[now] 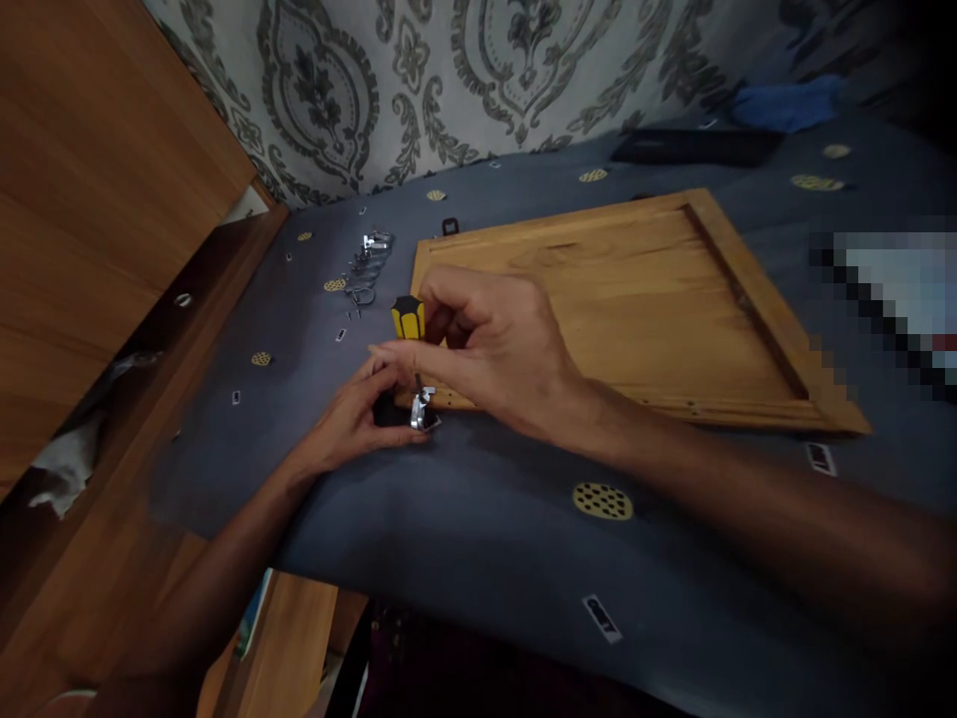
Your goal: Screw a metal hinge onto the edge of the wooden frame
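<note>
My right hand (485, 344) is closed round a screwdriver with a yellow and black handle (408, 317), held upright, its tip down on a small metal hinge (423, 411). My left hand (351, 419) pinches that hinge against the near left corner of a wooden panel (635, 289). The panel lies flat on a dark blue patterned cloth (478, 519).
Several more metal hinges and rings (368, 264) lie in a loose pile on the cloth behind the hands. Small screws are scattered about them. A wooden cabinet side (90, 199) rises at the left. Patterned wallpaper (449, 70) backs the scene. A dark flat object (695, 148) lies beyond the panel.
</note>
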`<state>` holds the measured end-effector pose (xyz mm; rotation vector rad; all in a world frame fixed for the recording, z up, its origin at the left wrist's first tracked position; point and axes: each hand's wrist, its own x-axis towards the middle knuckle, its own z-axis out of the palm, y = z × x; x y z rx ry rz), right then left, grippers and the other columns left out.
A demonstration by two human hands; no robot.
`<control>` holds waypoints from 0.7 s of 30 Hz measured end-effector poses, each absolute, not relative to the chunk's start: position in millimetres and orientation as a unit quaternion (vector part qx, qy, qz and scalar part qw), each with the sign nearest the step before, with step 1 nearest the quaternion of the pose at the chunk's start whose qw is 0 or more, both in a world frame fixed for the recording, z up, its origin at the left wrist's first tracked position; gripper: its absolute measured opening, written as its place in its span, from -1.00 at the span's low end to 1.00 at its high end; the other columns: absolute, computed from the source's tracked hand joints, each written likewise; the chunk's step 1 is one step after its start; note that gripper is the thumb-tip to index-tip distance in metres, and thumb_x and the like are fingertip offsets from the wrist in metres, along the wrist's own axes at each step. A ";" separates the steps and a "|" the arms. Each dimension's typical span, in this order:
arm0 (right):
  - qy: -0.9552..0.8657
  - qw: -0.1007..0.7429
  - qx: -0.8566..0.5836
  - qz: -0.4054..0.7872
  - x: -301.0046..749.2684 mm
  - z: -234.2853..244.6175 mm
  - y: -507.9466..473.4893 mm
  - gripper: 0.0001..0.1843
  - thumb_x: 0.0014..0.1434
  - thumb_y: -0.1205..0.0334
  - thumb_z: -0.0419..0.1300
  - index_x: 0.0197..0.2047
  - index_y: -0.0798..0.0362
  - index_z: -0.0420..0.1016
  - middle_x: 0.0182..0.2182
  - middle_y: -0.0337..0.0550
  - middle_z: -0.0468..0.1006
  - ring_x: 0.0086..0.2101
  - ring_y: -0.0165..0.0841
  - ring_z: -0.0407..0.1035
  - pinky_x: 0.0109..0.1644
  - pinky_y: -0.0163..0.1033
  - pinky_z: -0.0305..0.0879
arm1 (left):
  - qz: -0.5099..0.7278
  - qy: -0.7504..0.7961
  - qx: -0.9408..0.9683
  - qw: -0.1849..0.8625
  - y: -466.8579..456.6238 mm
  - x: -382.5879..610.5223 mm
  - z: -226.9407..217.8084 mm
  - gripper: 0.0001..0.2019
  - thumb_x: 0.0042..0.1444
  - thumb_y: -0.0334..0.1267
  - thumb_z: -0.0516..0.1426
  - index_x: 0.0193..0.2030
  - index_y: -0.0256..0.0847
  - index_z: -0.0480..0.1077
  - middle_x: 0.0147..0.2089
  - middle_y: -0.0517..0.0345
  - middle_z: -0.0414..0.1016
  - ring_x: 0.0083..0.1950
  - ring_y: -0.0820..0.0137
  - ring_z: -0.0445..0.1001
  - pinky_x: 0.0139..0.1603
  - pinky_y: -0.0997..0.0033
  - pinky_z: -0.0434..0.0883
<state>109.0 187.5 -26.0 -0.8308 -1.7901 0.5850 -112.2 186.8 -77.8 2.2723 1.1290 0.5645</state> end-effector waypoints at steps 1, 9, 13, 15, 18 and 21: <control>-0.741 0.524 -0.355 0.224 107.0 -27.6 185.5 -0.50 0.26 0.03 0.40 -0.45 -0.03 0.15 -0.53 -0.35 0.32 -0.45 -0.42 0.26 -0.38 -0.27 0.23 | 0.208 0.415 0.844 0.268 186.8 -112.2 -77.6 -0.52 0.06 0.15 0.39 -0.05 -0.13 0.47 0.04 0.04 0.43 0.04 0.17 0.42 0.00 0.20 0.43; -0.697 0.593 -0.356 0.188 117.4 -3.9 182.6 -0.43 0.28 -0.29 0.27 -0.45 -0.06 0.16 -0.51 -0.32 0.29 -0.48 -0.41 0.20 -0.39 -0.22 0.23 | 0.208 0.411 0.839 0.290 185.1 -107.2 -69.1 -0.55 0.09 0.14 0.37 -0.09 -0.16 0.47 -0.08 0.09 0.38 -0.03 0.22 0.37 0.01 0.23 0.40; -0.731 0.554 -0.359 0.173 116.7 -11.4 186.6 -0.50 0.33 -0.10 0.31 -0.42 -0.04 0.16 -0.54 -0.39 0.24 -0.51 -0.45 0.16 -0.35 -0.25 0.20 | 0.212 0.401 0.840 0.299 185.5 -107.9 -69.9 -0.55 0.10 0.13 0.37 -0.04 -0.13 0.48 -0.03 0.07 0.42 0.02 0.21 0.40 0.10 0.18 0.40; -0.744 0.530 -0.365 0.183 114.1 -17.7 187.3 -0.53 0.33 -0.01 0.33 -0.42 -0.03 0.15 -0.52 -0.39 0.27 -0.49 -0.45 0.18 -0.34 -0.26 0.18 | 0.214 0.401 0.841 0.296 185.5 -108.9 -71.2 -0.54 0.10 0.14 0.37 -0.03 -0.13 0.48 0.00 0.06 0.43 0.07 0.18 0.40 0.15 0.15 0.40; -0.747 0.521 -0.365 0.193 111.6 -22.8 187.2 -0.50 0.31 0.05 0.35 -0.43 -0.03 0.09 -0.50 -0.39 0.29 -0.47 -0.46 0.19 -0.35 -0.26 0.13 | 0.217 0.401 0.842 0.287 185.3 -109.7 -72.5 -0.55 0.11 0.15 0.36 -0.04 -0.13 0.48 0.02 0.05 0.44 0.11 0.15 0.40 0.19 0.11 0.39; -0.744 0.526 -0.359 0.200 111.2 -23.5 187.3 -0.48 0.31 0.05 0.34 -0.43 -0.03 0.07 -0.50 -0.39 0.28 -0.47 -0.46 0.17 -0.36 -0.26 0.09 | 0.216 0.401 0.844 0.285 185.1 -109.5 -72.7 -0.55 0.12 0.15 0.35 -0.04 -0.13 0.48 0.03 0.04 0.44 0.13 0.14 0.39 0.21 0.10 0.38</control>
